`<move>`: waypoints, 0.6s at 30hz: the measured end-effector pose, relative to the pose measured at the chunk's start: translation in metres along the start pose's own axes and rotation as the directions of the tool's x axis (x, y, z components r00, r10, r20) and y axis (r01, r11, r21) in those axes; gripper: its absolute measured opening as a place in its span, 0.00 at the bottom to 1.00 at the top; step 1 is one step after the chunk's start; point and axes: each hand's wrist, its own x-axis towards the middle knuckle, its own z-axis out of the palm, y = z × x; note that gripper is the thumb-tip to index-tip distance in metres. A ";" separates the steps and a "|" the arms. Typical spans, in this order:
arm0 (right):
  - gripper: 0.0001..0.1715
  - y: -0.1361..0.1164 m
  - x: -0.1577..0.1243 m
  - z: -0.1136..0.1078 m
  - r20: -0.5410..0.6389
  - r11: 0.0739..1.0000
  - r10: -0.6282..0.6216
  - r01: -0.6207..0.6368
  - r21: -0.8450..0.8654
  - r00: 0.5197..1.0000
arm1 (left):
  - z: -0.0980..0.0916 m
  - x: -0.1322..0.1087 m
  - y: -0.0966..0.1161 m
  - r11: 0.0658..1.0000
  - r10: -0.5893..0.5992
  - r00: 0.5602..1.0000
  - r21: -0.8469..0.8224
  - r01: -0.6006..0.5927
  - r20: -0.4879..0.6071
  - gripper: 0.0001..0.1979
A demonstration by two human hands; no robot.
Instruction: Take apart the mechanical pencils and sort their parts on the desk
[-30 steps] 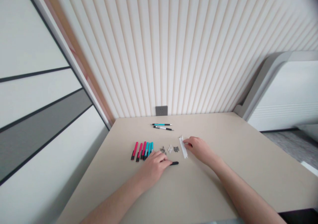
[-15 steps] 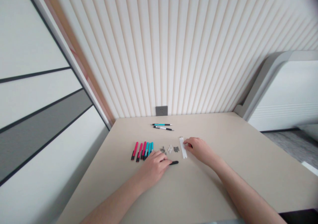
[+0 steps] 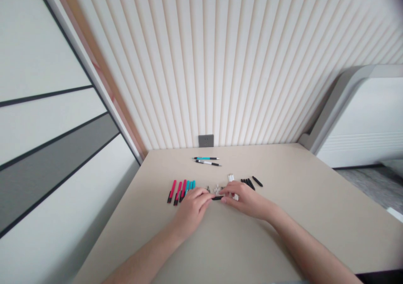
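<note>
My left hand pinches the left part of a short black pen barrel, held level just above the table. My right hand is at the barrel's other end, thumb and fingers brought together there; whatever they grip is hidden. Beneath and behind my right hand lie thin white refills, mostly covered. Small white parts and small metallic parts sit just beyond the fingers. To the left, pink pen barrels and teal pen barrels lie in a row, partly behind my left hand.
Several black barrels lie right of the refills. Two whole pens, a teal one and a white one, rest farther back on the beige table. A grey socket is on the ribbed wall behind.
My right hand has moved left and nearer, from the white refills to the black barrel's end. My left hand still holds the barrel. The black barrels on the right have come into sight.
</note>
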 end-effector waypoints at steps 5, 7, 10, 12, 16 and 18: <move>0.14 0.000 0.002 0.010 -0.052 0.999 0.019 -0.017 0.041 0.998 | 0.001 0.000 -0.004 0.994 -0.057 0.997 -0.097 0.051 -0.058 0.11; 0.14 0.001 0.003 0.013 -0.085 0.996 0.027 -0.019 0.088 0.996 | 0.002 0.001 -0.004 0.989 -0.092 0.994 -0.118 0.085 -0.057 0.10; 0.14 0.001 0.004 0.019 -0.138 0.990 0.029 -0.009 0.144 0.990 | 0.003 0.002 -0.004 0.984 -0.124 0.991 -0.136 0.116 -0.052 0.08; 0.14 0.001 0.004 0.023 -0.157 0.987 0.026 -0.001 0.160 0.987 | 0.004 0.002 -0.005 0.983 -0.129 0.991 -0.134 0.123 -0.040 0.08; 0.14 0.003 0.005 0.028 -0.185 0.986 0.013 0.019 0.167 0.983 | 0.004 0.003 -0.005 0.985 -0.133 0.991 -0.115 0.129 -0.025 0.07; 0.14 0.004 0.005 0.029 -0.202 0.986 0.017 0.018 0.168 0.979 | 0.004 0.003 -0.005 0.985 -0.136 0.990 -0.109 0.132 -0.032 0.07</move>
